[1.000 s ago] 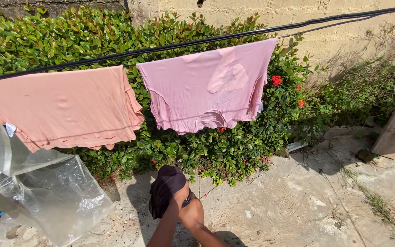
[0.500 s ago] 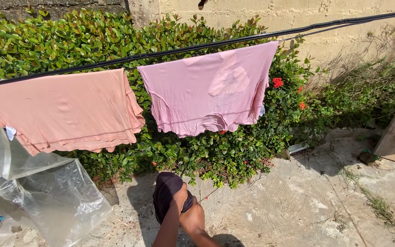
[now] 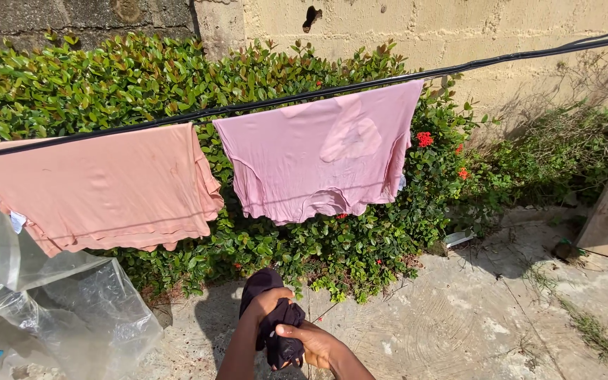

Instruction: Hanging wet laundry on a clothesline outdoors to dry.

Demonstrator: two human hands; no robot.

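Hands, left hand (image 3: 267,304) and right hand (image 3: 316,345), gripping dark garment (image 3: 276,336) beside clear plastic bag (image 3: 58,317)

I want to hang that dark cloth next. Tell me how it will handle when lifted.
The dark cloth looks floppy: it bunches and folds between the left hand and right hand. It probably drapes like the pink shirt sagging over the line. It seems light, since the fingers alone hold it.
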